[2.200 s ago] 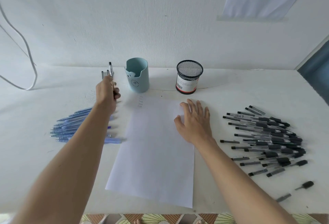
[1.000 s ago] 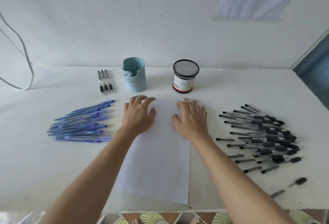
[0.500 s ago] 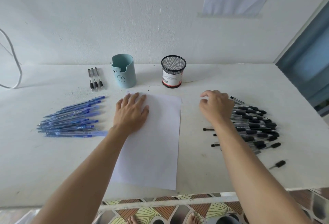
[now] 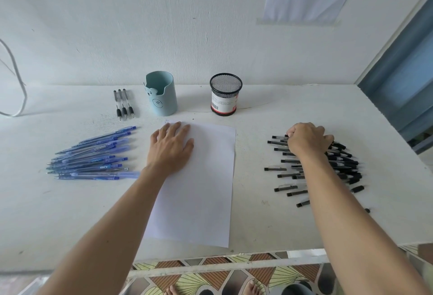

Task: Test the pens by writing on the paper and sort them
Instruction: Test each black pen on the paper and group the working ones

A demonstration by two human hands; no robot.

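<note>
A white sheet of paper point(image 4: 206, 177) lies in the middle of the white table point(image 4: 269, 224). My left hand point(image 4: 171, 149) rests flat on its upper left part, fingers straight. A pile of black pens point(image 4: 339, 165) lies to the right. My right hand point(image 4: 307, 141) sits on the far end of that pile with its fingers curled down round a black pen; the hand hides most of that pen. A fan of blue pens point(image 4: 93, 156) lies to the left of the paper. Three black pens point(image 4: 124, 104) lie side by side at the back left.
A light blue pen holder point(image 4: 160, 94) and a black mesh cup point(image 4: 225, 94) stand behind the paper near the wall. A white cable point(image 4: 16, 97) hangs at the far left. A blue frame point(image 4: 403, 88) borders the table's right end.
My left hand laid a black pen beside the other two at the back left, then came to rest on the paper. My right hand left the paper and closed on the black pile.
</note>
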